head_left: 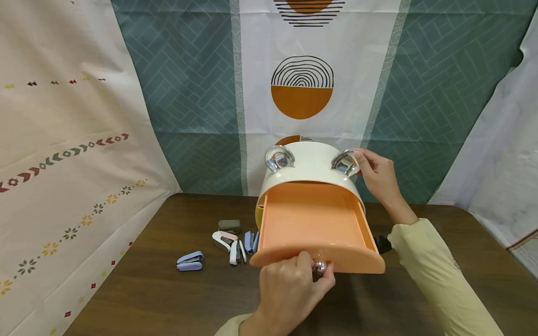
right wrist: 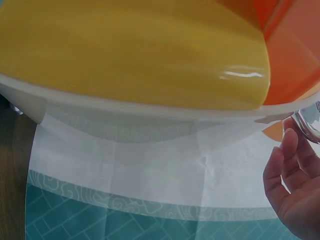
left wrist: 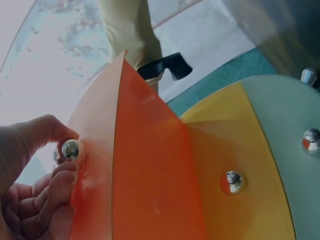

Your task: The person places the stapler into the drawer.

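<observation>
A small rounded white drawer cabinet (head_left: 313,161) stands on the table, its orange drawer (head_left: 311,214) pulled well out toward me. My left hand (head_left: 287,284) pinches that drawer's shiny silver knob (head_left: 320,267) between thumb and fingers. On top of the cabinet are two curved silver ear-like pieces, a left one (head_left: 279,158) and a right one (head_left: 345,162). With thumb and fingertips, my right hand (head_left: 378,175) holds the right piece at its outer edge. Below the orange drawer, the left wrist view shows a yellow drawer (left wrist: 255,185) and a pale green drawer (left wrist: 295,115), both with silver knobs.
Left of the cabinet lie several small staplers: a blue one (head_left: 190,261), a pink-and-white one (head_left: 224,240), a white one (head_left: 235,253) and another blue one (head_left: 251,241) near the drawer. Behind them is a dark grey-green item (head_left: 230,226). A patterned cloth (head_left: 193,93) hangs behind.
</observation>
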Motion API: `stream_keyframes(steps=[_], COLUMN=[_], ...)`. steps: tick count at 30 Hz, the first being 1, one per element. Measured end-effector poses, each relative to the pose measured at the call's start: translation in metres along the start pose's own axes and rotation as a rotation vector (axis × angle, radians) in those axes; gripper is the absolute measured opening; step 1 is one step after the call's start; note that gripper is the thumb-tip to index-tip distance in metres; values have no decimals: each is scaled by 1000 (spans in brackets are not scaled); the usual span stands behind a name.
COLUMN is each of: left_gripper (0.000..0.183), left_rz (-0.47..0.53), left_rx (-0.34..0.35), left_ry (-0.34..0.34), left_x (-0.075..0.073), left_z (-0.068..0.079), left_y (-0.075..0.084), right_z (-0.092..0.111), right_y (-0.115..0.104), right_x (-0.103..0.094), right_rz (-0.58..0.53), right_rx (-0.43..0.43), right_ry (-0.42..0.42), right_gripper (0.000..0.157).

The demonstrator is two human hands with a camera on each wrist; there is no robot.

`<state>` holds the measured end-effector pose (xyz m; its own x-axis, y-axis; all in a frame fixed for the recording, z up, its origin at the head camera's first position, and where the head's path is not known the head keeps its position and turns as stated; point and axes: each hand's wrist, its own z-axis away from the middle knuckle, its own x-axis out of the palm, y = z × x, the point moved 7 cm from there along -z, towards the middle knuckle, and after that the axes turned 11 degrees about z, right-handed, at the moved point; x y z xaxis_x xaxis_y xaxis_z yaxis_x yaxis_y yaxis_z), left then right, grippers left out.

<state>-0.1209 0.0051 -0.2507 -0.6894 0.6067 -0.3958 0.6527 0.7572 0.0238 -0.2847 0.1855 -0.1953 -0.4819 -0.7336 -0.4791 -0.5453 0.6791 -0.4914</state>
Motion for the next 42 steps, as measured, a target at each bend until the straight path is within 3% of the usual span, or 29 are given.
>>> stream_keyframes(steps=[13, 22, 25, 30, 36, 40, 42], left_gripper=[42, 39, 31, 20, 14, 15, 15], left_rz=[-6, 124, 225, 483, 749, 851, 878], left_rx=[30, -9, -37, -94, -57, -92, -146], left_ry=[8, -32, -58, -109, -80, -102, -125], left_x=[-1, -12, -16, -23, -36, -40, -41], left_z=[6, 7, 7, 8, 10, 15, 18], left_y=[1, -3, -6, -17, -30, -42, -49], right_z=[0, 0, 0, 0, 0, 0, 0], right_y=[-1, -2, -2, 0, 1, 4, 5], right_x=[0, -1, 0, 0, 0, 0, 0], right_rz=[15, 14, 16, 13, 9, 1, -5], right_rx=[11, 1, -1, 3, 3, -4, -9], right_ry=[-6, -1, 3, 4, -6, -10, -10], right_gripper=[26, 25, 25, 25, 25, 26, 27])
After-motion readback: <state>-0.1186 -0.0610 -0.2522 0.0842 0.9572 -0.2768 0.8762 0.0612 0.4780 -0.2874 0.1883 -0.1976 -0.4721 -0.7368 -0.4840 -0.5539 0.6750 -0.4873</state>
